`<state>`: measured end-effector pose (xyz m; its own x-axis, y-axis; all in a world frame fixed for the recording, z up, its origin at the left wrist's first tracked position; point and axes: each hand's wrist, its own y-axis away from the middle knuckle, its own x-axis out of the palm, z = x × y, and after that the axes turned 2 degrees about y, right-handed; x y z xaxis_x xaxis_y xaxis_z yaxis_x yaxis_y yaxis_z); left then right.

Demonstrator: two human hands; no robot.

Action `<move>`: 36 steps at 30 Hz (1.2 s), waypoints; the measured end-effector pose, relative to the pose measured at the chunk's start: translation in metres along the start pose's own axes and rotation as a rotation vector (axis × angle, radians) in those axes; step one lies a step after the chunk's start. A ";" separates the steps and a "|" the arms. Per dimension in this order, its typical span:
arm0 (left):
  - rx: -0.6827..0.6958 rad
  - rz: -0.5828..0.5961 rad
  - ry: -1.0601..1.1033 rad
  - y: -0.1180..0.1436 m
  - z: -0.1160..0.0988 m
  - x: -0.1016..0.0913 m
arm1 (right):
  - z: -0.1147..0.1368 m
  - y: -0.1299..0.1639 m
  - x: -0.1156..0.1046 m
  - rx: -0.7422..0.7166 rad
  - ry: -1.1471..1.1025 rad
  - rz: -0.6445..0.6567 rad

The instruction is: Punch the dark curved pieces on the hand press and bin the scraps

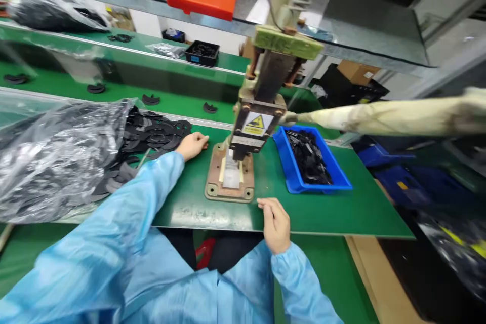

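"If the hand press [261, 86] marks the clock's centre, where is the left hand [193, 145]?"

"At ten, between the press's base plate [213, 177] and the heap of black crescent-shaped pieces [154, 134]. Its fingers are curled in narrow."

"Around a piece?"

"I cannot tell; the curl hides the palm."

"And the right hand [276, 223]?"

"Between four and five, near the front edge of the green surface [186, 215], loosely curled, thumb close to the fingers. Whether it pinches anything, I cannot tell either."

"How does the heap lie?"

"Its middle is at ten, spread out beside and partly under a clear plastic bag [64, 157] at nine. Four loose crescents [151, 99] rest well apart on the green strip beyond, from ten to past eleven."

"What's at three?"

"A blue plastic bin [286, 164] of small black parts [309, 157]. The press's pale, wrapped lever [372, 114] stretches out above it, also toward three (the yellow warning label [255, 124] faces the person, by the way)."
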<state>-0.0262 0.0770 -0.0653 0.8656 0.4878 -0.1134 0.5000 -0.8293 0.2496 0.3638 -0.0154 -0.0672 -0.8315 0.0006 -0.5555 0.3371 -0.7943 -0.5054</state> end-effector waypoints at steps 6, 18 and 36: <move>0.212 0.159 -0.333 0.048 0.045 -0.036 | -0.003 -0.054 -0.056 0.042 0.166 0.067; 0.359 0.139 -0.389 0.093 0.058 -0.033 | -0.107 -0.173 -0.131 0.527 0.617 0.262; 0.450 -0.010 0.001 0.112 0.050 -0.028 | -0.005 -0.077 -0.053 0.220 -0.043 -0.181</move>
<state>0.0067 -0.0434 -0.0820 0.8608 0.4963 -0.1124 0.4707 -0.8605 -0.1951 0.3840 0.0489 -0.0015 -0.8887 0.1322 -0.4389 0.0817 -0.8966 -0.4353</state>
